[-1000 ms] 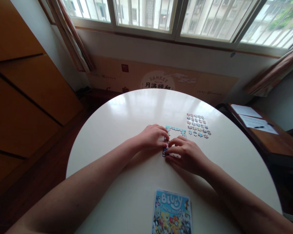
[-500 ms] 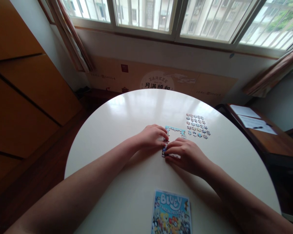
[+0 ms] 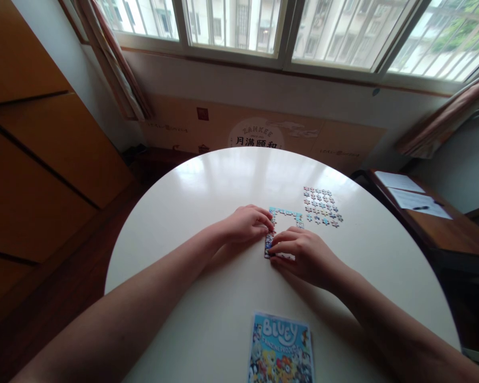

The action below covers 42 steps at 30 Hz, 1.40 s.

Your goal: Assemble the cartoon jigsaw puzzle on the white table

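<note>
A jigsaw puzzle border (image 3: 286, 211), partly joined into a frame with a bare middle, lies flat on the white table. My left hand (image 3: 247, 223) is at its left side, fingers curved and tips closed in on the border's edge. At the lower left corner is my right hand (image 3: 305, 255), its thumb and fingertips pinched on a dark blue part of the border. That hand hides most of the border's bottom and right sides. Whether either hand grips a single loose piece is too small to make out.
Loose puzzle pieces (image 3: 322, 202) lie in rows right of the border. Near the table's front is a Bluey picture sheet (image 3: 280, 348). The round white table (image 3: 163, 213) stands before a window; papers (image 3: 419, 204) and a pen rest on a wooden desk at right.
My left fingers and thumb have drawn closer together on the left side of the border, baring more of it below. My right hand has hardly moved. The view has shifted slightly.
</note>
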Tool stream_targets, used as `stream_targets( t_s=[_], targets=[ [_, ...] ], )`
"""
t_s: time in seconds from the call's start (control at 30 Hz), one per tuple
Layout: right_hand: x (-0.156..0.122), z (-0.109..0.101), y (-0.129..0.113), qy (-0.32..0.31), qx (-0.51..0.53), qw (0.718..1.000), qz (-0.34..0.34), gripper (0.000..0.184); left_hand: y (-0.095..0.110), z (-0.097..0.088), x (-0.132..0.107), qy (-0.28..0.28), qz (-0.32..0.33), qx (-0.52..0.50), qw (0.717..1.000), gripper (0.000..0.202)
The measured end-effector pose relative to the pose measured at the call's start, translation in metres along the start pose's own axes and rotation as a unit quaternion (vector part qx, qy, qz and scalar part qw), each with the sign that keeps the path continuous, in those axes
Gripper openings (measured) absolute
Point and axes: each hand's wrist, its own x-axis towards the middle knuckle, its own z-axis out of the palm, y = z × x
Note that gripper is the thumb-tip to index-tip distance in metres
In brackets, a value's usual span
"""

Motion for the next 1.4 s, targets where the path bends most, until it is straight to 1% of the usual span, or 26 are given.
stream_targets(
  t_s=[0.1,0.2,0.33,0.43,0.77,0.97,1.13,1.3,1.4],
  targets=[
    [0.0,0.001,0.001,0.0,0.008,1.0,0.002,0.013,-0.002,0.0,0.0,0.001,0.007,-0.008,1.0,0.018],
    [-0.001,0.001,0.002,-0.001,0.015,1.0,-0.001,0.013,-0.003,0.002,0.001,0.003,0.016,0.003,1.0,0.014],
    [0.0,0.0,0.001,0.003,0.013,1.0,0.0,0.011,-0.002,0.003,0.002,0.009,0.019,0.021,1.0,0.014],
    [0.0,-0.002,0.0,0.008,0.01,1.0,0.005,0.01,-0.001,0.004,0.002,0.011,0.017,0.026,0.999,0.014],
    [0.002,-0.004,-0.005,-0.009,-0.011,1.0,-0.003,0.013,0.0,0.004,0.003,0.006,0.009,0.036,0.999,0.015],
    [0.003,-0.006,-0.008,-0.022,-0.025,0.999,0.001,0.012,0.005,0.002,0.003,0.002,-0.014,0.031,0.999,0.014],
    [0.003,-0.007,-0.009,-0.025,-0.036,0.999,-0.001,0.01,0.006,0.001,0.002,0.006,-0.007,0.031,0.999,0.012],
    [0.001,-0.005,-0.006,-0.021,-0.015,1.0,-0.002,0.012,0.002,0.0,0.001,-0.012,0.001,0.027,1.0,0.016],
    [-0.001,-0.007,-0.003,-0.011,0.001,1.0,-0.009,0.012,0.003,-0.002,0.001,-0.012,0.003,0.03,0.999,0.016]
  ],
)
